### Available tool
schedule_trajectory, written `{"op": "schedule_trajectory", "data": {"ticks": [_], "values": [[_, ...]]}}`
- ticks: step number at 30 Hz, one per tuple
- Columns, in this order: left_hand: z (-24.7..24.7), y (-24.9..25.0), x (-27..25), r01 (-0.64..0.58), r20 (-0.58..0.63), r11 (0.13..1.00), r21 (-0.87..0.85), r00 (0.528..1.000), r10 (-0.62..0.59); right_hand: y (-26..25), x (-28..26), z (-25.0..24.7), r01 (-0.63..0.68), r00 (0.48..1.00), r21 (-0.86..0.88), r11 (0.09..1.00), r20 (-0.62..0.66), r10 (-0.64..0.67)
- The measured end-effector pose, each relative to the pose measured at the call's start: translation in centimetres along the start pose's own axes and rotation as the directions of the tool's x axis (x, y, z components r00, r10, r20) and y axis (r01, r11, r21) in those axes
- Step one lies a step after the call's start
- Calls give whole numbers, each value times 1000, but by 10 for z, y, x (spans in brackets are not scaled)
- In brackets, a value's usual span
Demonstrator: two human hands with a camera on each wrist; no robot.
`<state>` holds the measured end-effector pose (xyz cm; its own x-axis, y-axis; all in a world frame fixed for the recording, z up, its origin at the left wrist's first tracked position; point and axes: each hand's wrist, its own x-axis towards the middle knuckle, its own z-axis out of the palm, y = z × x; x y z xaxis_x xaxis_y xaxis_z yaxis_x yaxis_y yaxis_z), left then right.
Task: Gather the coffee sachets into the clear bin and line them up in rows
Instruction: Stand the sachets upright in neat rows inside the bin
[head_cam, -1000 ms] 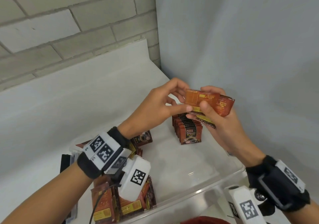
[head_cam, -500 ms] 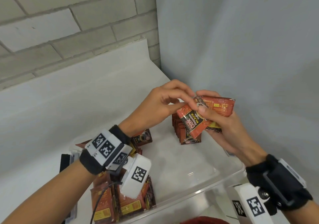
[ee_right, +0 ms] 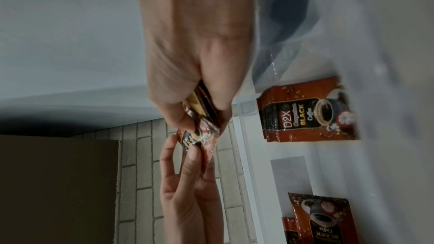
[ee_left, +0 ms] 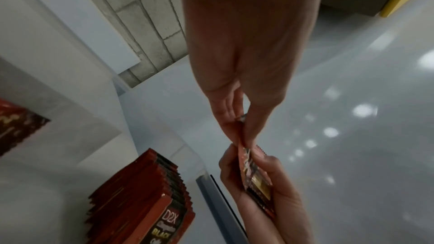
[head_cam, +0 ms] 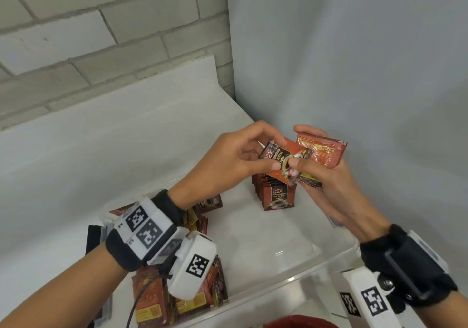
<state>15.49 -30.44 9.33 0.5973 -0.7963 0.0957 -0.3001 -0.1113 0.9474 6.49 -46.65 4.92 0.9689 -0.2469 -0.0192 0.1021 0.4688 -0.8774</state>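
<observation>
White counter (head_cam: 106, 165) against brick wall carries clear bin (head_cam: 298, 272) at approx 5 o'clock; black item (head_cam: 92, 239) sits at bin's 9 o'clock edge, too hidden to ID.

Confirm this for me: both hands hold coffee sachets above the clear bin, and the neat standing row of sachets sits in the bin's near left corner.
Wrong on the corner. The left hand and right hand do hold coffee sachets above the clear bin, but the head view shows the standing row of sachets at the far right; the near left holds a loose pile of sachets.
</observation>
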Motion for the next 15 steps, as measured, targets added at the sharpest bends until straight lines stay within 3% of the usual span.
{"op": "schedule_trajectory", "data": {"ticks": [4, 7, 11, 15], "values": [[-3, -4, 2, -28, 15, 996, 83, 1000, 26, -1, 0, -1, 50, 999, 32, 998, 10, -51], [-5, -9, 4, -63, 173, 969, 239, 985, 21, -3, 2, -2, 104, 990, 167, 981, -115, -85], [0, -23, 6, -233, 421, 879, 417, 906, 41, -2, 5, -3, 129, 976, 208, 970, -200, -86], [12, -41, 15, -367, 540, 756, 541, 841, 22, -1, 4, -2, 133, 973, 190, 973, -212, -92]]}}
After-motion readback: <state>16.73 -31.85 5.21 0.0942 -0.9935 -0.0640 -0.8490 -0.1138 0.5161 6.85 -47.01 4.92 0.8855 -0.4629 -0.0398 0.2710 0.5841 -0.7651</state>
